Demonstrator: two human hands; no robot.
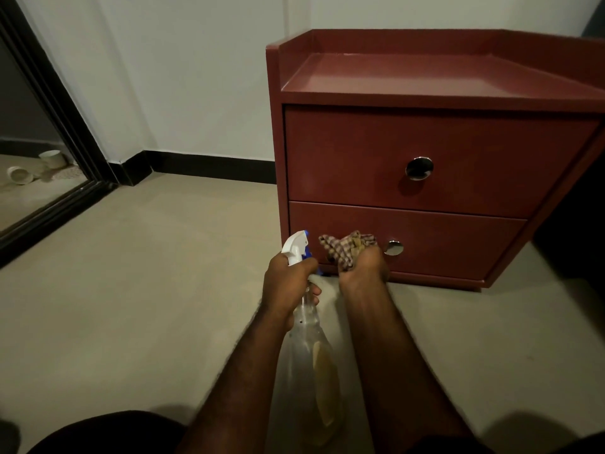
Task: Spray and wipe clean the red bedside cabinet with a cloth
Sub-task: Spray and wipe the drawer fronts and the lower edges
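Two tools are ready, one in each grip. Your left grip (288, 283) is curled round the neck of the spray bottle (311, 339), whose nozzle end points forward, roughly at the lower left corner of the red bedside cabinet (425, 142), probably so you can mist it without shifting. Your right grip (363, 267) is closed round the bunched checked cloth (347, 249), held in front of the lower drawer (458, 244) beside its round metal knob (394, 247); you cannot tell whether the cloth touches the drawer. The cabinet stands at the far edge of the floor (131, 290), against the wall, with both drawers closed. The bunched cloth should make a firm wiping pad.
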